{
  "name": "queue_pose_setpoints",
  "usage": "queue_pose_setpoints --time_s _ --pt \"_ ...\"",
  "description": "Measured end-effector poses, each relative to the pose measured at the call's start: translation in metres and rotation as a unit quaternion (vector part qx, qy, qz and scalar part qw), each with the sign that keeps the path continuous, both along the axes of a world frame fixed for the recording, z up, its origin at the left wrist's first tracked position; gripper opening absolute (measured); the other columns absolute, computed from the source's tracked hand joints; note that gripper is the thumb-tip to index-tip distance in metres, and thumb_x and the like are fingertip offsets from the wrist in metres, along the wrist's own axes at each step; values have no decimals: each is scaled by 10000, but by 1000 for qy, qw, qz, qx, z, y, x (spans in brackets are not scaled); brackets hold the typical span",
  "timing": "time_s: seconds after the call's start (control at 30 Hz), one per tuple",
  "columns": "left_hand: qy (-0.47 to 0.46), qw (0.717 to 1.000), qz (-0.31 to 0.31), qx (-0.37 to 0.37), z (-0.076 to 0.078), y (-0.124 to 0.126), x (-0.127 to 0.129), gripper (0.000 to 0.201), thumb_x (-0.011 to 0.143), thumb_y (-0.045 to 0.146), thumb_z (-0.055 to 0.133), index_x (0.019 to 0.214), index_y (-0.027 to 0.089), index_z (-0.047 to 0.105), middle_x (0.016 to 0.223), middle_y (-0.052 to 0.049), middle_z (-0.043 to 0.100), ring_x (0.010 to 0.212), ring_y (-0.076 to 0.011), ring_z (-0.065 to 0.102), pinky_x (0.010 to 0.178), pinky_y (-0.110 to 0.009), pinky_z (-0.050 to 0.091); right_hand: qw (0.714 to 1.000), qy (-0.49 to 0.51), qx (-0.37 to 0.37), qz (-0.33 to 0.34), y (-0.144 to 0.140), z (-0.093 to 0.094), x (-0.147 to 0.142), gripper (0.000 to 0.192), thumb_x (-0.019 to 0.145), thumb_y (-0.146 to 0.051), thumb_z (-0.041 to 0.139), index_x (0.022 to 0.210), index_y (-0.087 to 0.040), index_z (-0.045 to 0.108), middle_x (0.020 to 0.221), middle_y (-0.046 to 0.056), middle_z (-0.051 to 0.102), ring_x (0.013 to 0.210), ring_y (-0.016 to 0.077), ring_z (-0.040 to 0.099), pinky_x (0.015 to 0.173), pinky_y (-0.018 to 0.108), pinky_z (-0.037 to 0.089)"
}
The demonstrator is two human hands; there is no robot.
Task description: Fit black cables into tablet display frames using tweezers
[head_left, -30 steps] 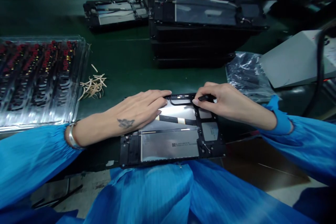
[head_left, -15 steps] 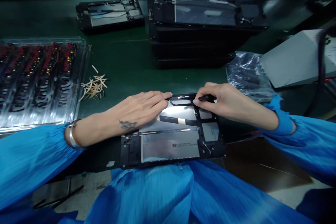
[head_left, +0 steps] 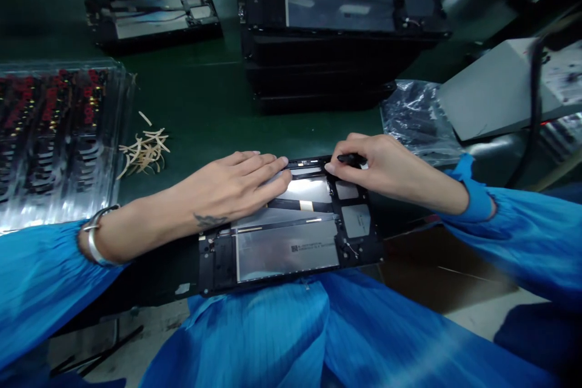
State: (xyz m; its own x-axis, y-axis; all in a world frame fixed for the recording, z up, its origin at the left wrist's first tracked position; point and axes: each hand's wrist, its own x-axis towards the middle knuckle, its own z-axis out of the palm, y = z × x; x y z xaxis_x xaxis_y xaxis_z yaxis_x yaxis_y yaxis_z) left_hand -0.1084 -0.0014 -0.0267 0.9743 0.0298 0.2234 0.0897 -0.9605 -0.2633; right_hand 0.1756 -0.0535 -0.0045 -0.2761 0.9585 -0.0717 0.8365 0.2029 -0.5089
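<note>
An opened tablet chassis (head_left: pixel 291 248) with silver battery panels lies at the near edge of the green bench. My left hand (head_left: pixel 231 185) rests flat on its upper left part, fingers stretched out together and pressing down near the top rim. My right hand (head_left: pixel 386 167) is curled around a thin black tool (head_left: pixel 352 159), its tip at the chassis's top edge close to my left fingertips. Both sleeves are blue.
A clear plastic tray (head_left: pixel 50 139) of small red and black parts sits at the left. Tan strips (head_left: pixel 143 151) lie beside it. A stack of black chassis (head_left: pixel 336 30) stands behind, another single chassis (head_left: pixel 150 15) farther left. A crumpled plastic bag (head_left: pixel 418 118) and a grey device (head_left: pixel 495 91) are at the right.
The view has shifted, so everything sits slightly more to the left and up. My hands keep the same pose on the chassis's top edge.
</note>
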Motion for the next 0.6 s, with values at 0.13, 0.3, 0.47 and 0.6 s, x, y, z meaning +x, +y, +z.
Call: queue_pose_setpoints --time_s 0.13,0.3,0.47,0.6 --pt "-24 999 15 -41 -5 3 -1 407 1054 119 298 1383 66 532 1383 -172 638 1240 -284 640 967 -383 558 999 -38 12 4 -2 2 -3 199 915 -317 611 788 -181 681 767 33 595 621 140 518 611 299 348" --pt "-3 999 -4 -44 -3 4 -1 414 1038 96 324 1374 17 553 1382 -205 631 1241 -320 641 936 -417 581 996 -88 -2 17 -3 2 -6 174 917 -273 585 855 -156 698 833 55 596 656 143 525 620 287 353" --pt "-3 999 2 -33 1 3 -2 420 1048 106 317 1367 40 583 1386 -190 632 1244 -304 646 962 -403 583 994 -109 -13 15 -4 1 -7 159 908 -249 587 870 -151 706 853 63 591 688 147 529 640 282 354" --pt "1 1000 -9 -3 0 2 -1 427 1050 104 305 1354 20 593 1376 -199 635 1217 -320 663 933 -418 601 993 -112 -14 14 -3 -1 -7 156 908 -255 586 861 -160 700 853 57 578 678 138 512 640 279 343"
